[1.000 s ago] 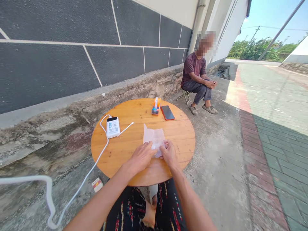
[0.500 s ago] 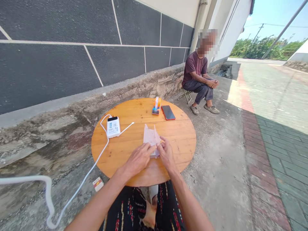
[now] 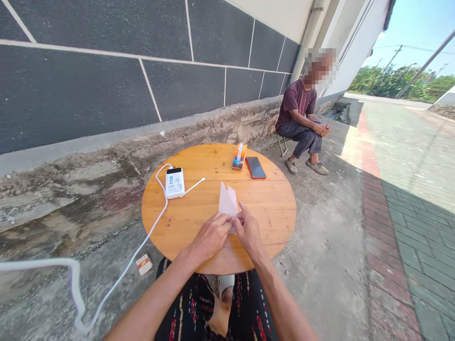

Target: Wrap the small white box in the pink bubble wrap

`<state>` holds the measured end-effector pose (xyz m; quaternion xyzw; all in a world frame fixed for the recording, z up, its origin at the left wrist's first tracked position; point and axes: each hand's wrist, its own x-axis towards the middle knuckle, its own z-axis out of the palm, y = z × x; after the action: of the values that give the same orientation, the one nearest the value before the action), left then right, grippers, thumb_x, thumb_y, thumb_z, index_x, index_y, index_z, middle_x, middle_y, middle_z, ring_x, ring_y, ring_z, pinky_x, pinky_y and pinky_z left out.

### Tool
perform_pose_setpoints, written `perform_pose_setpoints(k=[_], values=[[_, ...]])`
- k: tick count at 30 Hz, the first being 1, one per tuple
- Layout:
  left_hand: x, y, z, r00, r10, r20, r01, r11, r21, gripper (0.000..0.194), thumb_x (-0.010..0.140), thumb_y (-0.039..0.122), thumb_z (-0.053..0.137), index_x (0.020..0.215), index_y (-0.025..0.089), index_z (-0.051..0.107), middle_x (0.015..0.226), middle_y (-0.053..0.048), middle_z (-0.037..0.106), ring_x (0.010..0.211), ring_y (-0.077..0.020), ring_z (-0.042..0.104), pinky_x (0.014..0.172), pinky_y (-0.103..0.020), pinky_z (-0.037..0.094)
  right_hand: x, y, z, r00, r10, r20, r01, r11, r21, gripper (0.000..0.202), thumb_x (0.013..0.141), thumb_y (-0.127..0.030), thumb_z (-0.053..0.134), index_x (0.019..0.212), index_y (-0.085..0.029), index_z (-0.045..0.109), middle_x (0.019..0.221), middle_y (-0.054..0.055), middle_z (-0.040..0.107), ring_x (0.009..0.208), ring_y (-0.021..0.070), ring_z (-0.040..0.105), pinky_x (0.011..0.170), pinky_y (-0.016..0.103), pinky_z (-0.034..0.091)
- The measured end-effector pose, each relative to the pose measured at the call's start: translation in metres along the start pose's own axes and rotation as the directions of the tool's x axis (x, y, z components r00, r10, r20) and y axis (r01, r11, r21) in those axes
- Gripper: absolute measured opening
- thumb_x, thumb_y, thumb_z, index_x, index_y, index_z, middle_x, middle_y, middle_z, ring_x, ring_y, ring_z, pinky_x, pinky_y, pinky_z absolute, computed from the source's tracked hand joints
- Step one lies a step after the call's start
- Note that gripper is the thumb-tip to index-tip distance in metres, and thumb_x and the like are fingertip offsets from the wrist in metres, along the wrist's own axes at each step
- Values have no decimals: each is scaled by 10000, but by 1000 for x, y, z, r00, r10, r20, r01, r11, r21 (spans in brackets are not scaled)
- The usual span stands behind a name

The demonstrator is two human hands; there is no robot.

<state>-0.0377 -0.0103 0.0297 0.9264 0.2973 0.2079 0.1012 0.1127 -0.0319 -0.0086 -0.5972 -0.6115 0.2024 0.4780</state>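
Note:
A thin, pale pinkish-white sheet, perhaps plastic film or paper, lies on the round wooden table near its front middle. My left hand has its fingers bent and pressed onto the sheet's near end. On the right side of that same end, my right hand pinches the sheet between thumb and fingers, the fingertips of both hands almost touching. The sheet's far end lies free and rises to uneven points. My fingers hide most of its near end and whatever may be under it.
A white power bank with a white cable lies on the table's left side. Toward the back are an orange tape roll and a red-edged phone. A small box lies on the ground. A person sits beyond.
The sheet's right edge, which stood apart as a raised flap, now lies closer to the rest. My hands have drawn together over the near end. The whole view has shifted slightly.

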Motion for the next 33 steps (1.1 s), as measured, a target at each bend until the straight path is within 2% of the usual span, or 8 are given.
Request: perform_pose_setpoints(k=[5,8,11,15,20,23,29,33], values=[[-3,5,1,999,-27,-28,26,999,-45,329,742,-14,436,952,174,607,995,-56,608,953,-208,521,870,-351,477,-5,-4,-4,998,-39,59,44,995,-88,471,894,-232,413,1347,-101,395,827,64,668,683,179,619,655,300,484],[-7,5,3,994,-68,-81,60,993,-105,384,698,-26,437,990,169,591,982,-59,621,959,-211,530,877,-357,468,-9,-6,-6,997,-40,69,46,995,-87,458,899,-224,402,1344,-115,392,859,60,673,699,173,625,667,293,484],[-9,1,5,985,-97,-144,74,984,-162,321,752,0,437,970,175,593,929,-50,635,911,-196,548,836,-339,471,-13,-7,-7,997,-30,68,33,998,-44,434,906,-220,393,1331,-134,403,893,53,676,733,164,628,690,283,481],[-10,-5,8,985,-54,-161,26,985,-170,235,856,66,418,883,186,619,883,-39,626,865,-172,545,795,-308,465,-15,-4,-9,996,-54,71,51,997,51,430,900,-180,368,1326,-136,406,939,56,670,739,141,608,707,272,479],[-9,-5,10,977,-107,-183,76,983,-170,246,854,76,428,867,195,643,967,-57,570,925,-171,527,807,-298,461,-18,1,-12,992,-75,100,55,980,193,489,862,-166,422,1348,-160,373,981,59,655,681,119,571,615,245,468],[-9,-3,10,980,-122,-159,93,979,-182,247,858,79,424,835,195,641,934,-49,567,914,-170,523,805,-297,457,-19,1,-11,991,-83,108,57,973,223,534,839,-169,464,1362,-181,357,994,52,646,640,107,539,604,242,464],[-10,-1,8,981,-118,-155,81,972,-222,249,855,72,414,847,199,629,917,-43,592,896,-175,528,802,-307,448,-19,2,-3,994,-61,86,54,995,78,519,850,-180,454,1362,-179,368,979,44,649,611,107,530,624,254,476],[-12,3,6,963,-189,-194,127,948,-292,249,797,35,423,887,195,591,871,-37,605,868,-180,541,794,-318,446,-20,2,0,993,-84,84,90,994,-64,501,873,-199,434,1368,-185,364,1007,59,641,724,151,572,726,310,495]])
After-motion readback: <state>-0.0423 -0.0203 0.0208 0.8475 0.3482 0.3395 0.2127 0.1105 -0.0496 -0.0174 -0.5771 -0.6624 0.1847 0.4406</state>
